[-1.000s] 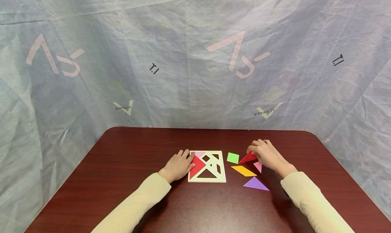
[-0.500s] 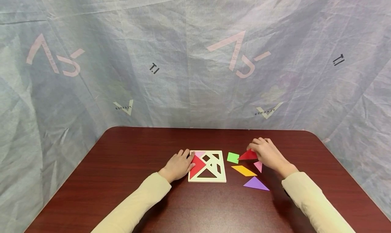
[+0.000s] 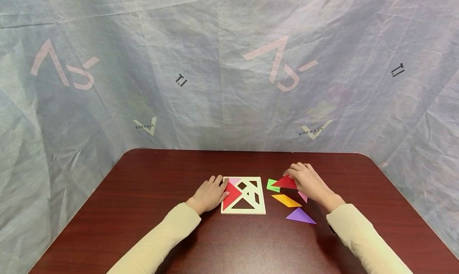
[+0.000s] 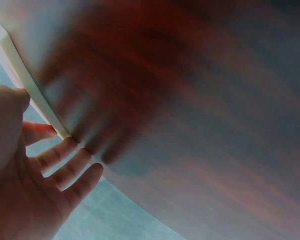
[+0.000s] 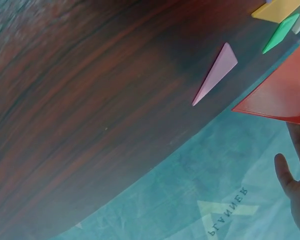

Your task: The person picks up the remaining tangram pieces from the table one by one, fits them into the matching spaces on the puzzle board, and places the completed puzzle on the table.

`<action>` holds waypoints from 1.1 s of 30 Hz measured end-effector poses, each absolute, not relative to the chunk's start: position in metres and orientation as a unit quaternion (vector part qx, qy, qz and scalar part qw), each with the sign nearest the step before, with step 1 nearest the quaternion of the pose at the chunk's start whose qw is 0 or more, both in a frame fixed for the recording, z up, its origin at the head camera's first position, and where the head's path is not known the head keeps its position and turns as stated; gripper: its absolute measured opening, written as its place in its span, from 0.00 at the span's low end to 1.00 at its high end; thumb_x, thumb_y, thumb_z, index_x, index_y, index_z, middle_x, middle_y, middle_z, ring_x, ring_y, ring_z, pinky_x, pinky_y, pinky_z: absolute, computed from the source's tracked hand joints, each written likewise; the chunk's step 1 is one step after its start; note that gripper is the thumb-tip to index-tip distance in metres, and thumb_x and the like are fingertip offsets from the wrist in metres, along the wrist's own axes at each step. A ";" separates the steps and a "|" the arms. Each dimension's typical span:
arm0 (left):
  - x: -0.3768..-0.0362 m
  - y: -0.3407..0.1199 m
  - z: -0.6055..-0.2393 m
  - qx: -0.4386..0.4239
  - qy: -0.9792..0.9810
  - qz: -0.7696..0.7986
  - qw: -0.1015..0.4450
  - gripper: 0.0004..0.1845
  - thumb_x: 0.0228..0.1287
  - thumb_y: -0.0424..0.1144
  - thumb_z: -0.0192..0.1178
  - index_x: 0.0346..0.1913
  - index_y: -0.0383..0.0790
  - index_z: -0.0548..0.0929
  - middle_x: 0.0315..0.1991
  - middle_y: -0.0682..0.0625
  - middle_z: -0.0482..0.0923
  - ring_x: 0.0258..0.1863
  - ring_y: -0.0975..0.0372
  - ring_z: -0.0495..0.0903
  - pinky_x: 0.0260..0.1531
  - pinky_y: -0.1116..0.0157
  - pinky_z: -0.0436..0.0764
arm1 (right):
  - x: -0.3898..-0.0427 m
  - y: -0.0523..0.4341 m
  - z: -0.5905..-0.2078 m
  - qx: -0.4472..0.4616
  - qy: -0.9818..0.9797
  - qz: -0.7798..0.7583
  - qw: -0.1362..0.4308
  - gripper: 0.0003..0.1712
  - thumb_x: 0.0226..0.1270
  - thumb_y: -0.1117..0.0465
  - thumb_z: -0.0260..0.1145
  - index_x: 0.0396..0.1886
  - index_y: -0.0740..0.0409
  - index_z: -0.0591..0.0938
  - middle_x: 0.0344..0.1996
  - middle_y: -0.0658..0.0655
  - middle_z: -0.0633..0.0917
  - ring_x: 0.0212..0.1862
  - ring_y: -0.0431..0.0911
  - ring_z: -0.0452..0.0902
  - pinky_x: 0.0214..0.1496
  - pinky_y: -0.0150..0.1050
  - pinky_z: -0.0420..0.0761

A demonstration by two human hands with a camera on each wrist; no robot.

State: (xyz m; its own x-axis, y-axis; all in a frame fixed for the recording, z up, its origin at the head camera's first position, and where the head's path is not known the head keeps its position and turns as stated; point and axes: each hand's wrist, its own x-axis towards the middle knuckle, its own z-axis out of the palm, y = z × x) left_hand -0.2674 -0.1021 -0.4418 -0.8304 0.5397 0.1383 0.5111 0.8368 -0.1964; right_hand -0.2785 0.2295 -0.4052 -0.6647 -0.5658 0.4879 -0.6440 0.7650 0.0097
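Observation:
A white tangram frame (image 3: 261,210) lies mid-table with a red triangle (image 3: 231,195) and a pink piece (image 3: 234,181) set in its left part. My left hand (image 3: 210,193) rests flat against the frame's left edge (image 4: 32,90), fingers straight. My right hand (image 3: 305,180) pinches a second red triangle (image 3: 285,182) (image 5: 285,97), lifted over the green square (image 3: 271,186). Near that hand lie a small pink triangle (image 3: 303,196) (image 5: 216,72), a yellow parallelogram (image 3: 286,201) and a purple triangle (image 3: 300,216).
The dark red wooden table (image 3: 161,234) has a rounded far edge. A crinkled grey-blue sheet (image 3: 215,86) hangs as a backdrop behind and around it.
My right hand has lifted the red triangle and carried it left, so it now overlaps the green square. The left hand has stayed put.

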 end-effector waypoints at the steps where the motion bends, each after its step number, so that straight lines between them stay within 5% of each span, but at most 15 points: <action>1: -0.267 -0.102 -0.442 -0.275 -0.954 0.076 0.094 0.25 0.69 0.52 0.44 0.62 0.42 0.70 0.54 0.43 0.68 0.49 0.53 0.69 0.44 0.58 0.75 | -0.278 0.228 -0.405 0.333 -0.909 0.083 0.235 0.14 0.51 0.75 0.62 0.32 0.54 0.83 0.31 0.50 0.80 0.37 0.46 0.73 0.44 0.48 0.69; 33: -0.268 -0.101 -0.442 -0.269 -0.958 0.065 0.082 0.25 0.69 0.51 0.43 0.63 0.42 0.69 0.55 0.43 0.67 0.51 0.52 0.69 0.46 0.57 0.74 | -0.266 0.174 -0.408 0.394 -0.876 0.153 0.233 0.14 0.52 0.74 0.61 0.32 0.53 0.84 0.27 0.46 0.79 0.33 0.40 0.67 0.41 0.42 0.68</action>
State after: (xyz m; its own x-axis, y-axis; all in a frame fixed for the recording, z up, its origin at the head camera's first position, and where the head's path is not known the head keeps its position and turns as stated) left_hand -0.2684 -0.1013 -0.4418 -0.8422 0.5250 0.1229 0.5037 0.8474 -0.1677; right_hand -0.2665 0.1743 -0.4079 -0.5811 -0.6191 0.5282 -0.7617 0.6423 -0.0850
